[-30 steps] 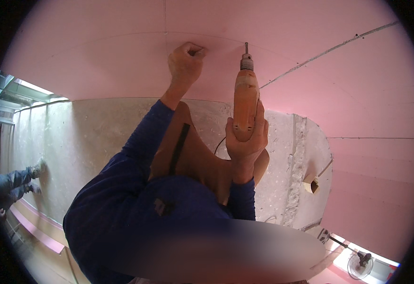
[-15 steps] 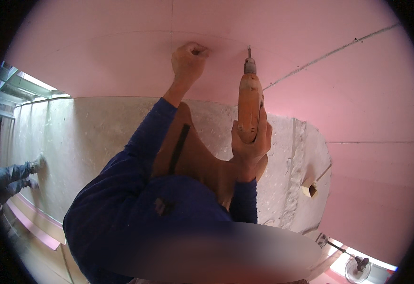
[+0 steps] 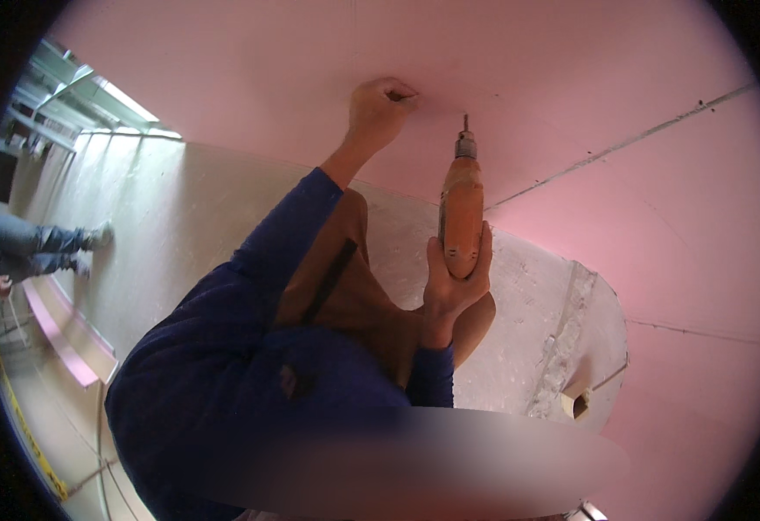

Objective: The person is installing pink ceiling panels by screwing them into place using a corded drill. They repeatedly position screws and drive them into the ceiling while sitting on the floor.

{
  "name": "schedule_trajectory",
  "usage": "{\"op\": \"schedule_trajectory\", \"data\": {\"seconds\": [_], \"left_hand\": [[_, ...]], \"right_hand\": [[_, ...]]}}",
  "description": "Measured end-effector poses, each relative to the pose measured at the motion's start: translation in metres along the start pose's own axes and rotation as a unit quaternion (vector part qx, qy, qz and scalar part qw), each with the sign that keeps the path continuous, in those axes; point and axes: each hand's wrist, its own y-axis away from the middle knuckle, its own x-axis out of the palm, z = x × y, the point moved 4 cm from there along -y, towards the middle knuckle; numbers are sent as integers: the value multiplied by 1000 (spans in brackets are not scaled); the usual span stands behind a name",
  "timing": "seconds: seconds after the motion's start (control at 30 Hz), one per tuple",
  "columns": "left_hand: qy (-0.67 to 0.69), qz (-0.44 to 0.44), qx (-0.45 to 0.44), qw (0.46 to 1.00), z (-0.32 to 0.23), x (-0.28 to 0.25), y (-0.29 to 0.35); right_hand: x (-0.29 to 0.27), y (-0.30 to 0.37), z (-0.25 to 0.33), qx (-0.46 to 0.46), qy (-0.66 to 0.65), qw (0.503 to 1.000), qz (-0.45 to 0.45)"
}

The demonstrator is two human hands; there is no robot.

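My right hand (image 3: 458, 291) grips the rear of an orange power drill (image 3: 462, 208), which has a metal chuck and a thin bit pointing up. The bit's tip is at the pink board (image 3: 562, 113); I cannot tell whether it touches. To the left of the bit, my left hand (image 3: 378, 111) is closed against the same board, its fingers curled. Whatever may be inside those fingers is hidden. Blue sleeves cover both forearms.
A dark seam (image 3: 623, 143) crosses the pink board at the right. Below lies a grey, pale-spattered floor (image 3: 223, 191) with a small box-like piece (image 3: 576, 402). At the far left stand another person's legs (image 3: 37, 239) near long pink-edged strips (image 3: 63, 334).
The whole view has shifted. My left hand has moved right along the board, nearer the drill's bit. My right hand still grips the drill, now slightly lower in the picture.
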Motion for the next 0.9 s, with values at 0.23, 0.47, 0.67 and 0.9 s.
{"op": "schedule_trajectory", "data": {"seconds": [0.23,0.47,0.67,0.9], "left_hand": [[224,139,-156,952,37,-19,24],[338,26,-267,902,74,-87,62],[268,28,-294,917,78,-94,54],[222,148,-227,936,92,-80,12]], "right_hand": [[0,-6,-6,82,-79,993,36],[-1,-9,-9,149,-111,980,75],[-10,-10,2,242,-125,960,59],[-15,-24,12,145,-151,978,16]]}}
